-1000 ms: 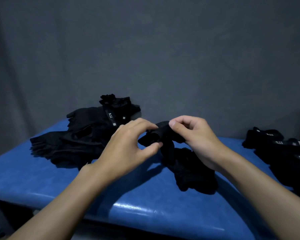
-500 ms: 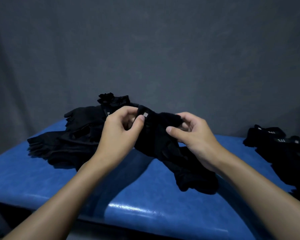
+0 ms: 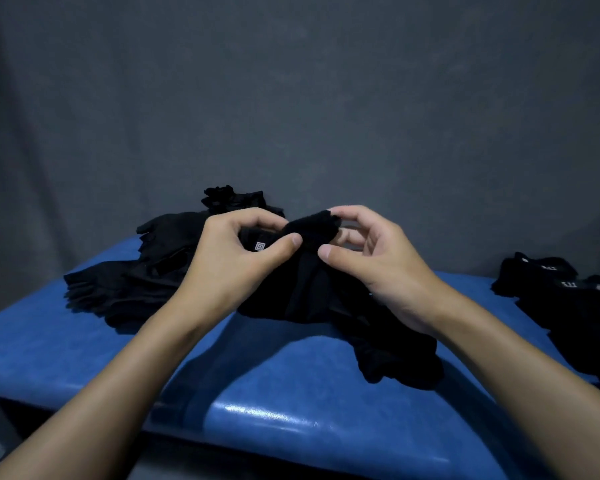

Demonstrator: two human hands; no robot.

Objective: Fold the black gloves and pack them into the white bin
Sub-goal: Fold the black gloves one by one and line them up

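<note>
My left hand (image 3: 236, 258) and right hand (image 3: 378, 265) both pinch the black glove (image 3: 309, 233) between thumb and fingertips, raised above the middle of the bench (image 3: 257, 393); the loose gloves (image 3: 136, 289) lie by its left edge

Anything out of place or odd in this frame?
Nothing stands out. The left hand and right hand pinch a black glove over the blue table; loose gloves heap at left, folded gloves lie at right.
</note>
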